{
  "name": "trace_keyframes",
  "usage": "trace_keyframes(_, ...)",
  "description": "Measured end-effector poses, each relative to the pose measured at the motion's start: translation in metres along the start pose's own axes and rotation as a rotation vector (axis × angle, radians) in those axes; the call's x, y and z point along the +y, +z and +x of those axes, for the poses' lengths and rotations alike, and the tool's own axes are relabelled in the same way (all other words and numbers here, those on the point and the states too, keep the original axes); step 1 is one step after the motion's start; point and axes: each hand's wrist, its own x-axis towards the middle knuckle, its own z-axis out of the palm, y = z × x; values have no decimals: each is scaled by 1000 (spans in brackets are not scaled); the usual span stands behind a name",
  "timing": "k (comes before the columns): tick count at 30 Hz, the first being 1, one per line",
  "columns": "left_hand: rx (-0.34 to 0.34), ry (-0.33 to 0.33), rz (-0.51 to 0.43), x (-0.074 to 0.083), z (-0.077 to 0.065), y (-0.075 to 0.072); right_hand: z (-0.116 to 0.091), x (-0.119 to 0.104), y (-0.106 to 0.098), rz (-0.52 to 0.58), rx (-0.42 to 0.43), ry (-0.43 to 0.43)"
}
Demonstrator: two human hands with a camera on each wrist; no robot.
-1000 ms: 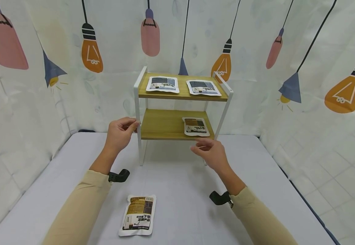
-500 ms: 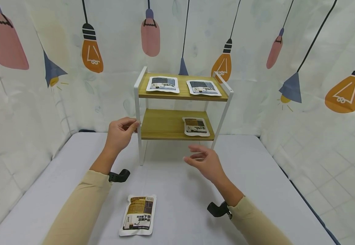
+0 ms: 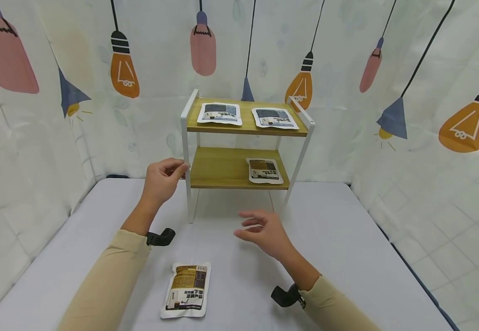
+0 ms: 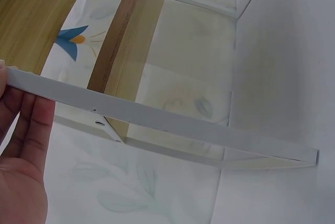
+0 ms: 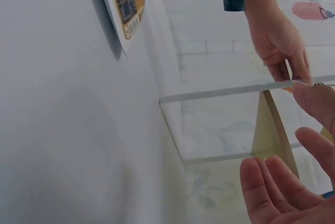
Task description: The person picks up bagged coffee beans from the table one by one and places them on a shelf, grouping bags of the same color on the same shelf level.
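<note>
A small two-tier shelf (image 3: pixel 219 168) with wood-coloured boards and a white frame stands on the table. My left hand (image 3: pixel 161 181) pinches its left front leg (image 4: pixel 157 122), thumb on one side and fingers on the other in the left wrist view. My right hand (image 3: pixel 266 234) hovers over the table in front of the shelf, fingers spread and holding nothing. Nearer to me lies a flat white-edged pouch (image 3: pixel 186 290) with a brown and gold label. A similar brown pouch (image 3: pixel 265 171) lies at the right of the lower board.
Two blue-labelled pouches, one at the left (image 3: pixel 219 114) and one at the right (image 3: pixel 275 118), lie on the upper board. A white cloth covers the table (image 3: pixel 347 257). Fabric walls (image 3: pixel 156 59) printed with lamps enclose its back and sides.
My right hand has drawn back from the lower board's right front, moving left and toward me, its fingers opening wider. My left hand and the pouches have stayed put.
</note>
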Motion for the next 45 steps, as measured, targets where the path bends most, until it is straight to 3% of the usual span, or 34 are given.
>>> trace_keyframes(13, 6, -8, -23, 0, -1, 1, -9, 9, 33, 65, -132, -22)
trace_keyframes(17, 1, -21, -25, 4, -1, 0, -10, 11, 43, 47, -181, -33)
trace_keyframes(20, -7, -28, -21, 19, -5, -1, -11, 12, 50, 15, -214, -40)
trace_keyframes(24, -6, -39, -19, 17, -5, -1, -13, 13, 60, -17, -232, -35)
trace_keyframes(27, 0, -41, -24, 3, -1, 0, -15, 12, 66, -31, -228, -16)
trace_keyframes(39, 6, -25, -13, 2, 0, 1, -23, 10, 82, -103, -166, 129)
trace_keyframes(45, 5, -19, -13, 1, 1, 2, -32, 6, 89, -187, -218, 205)
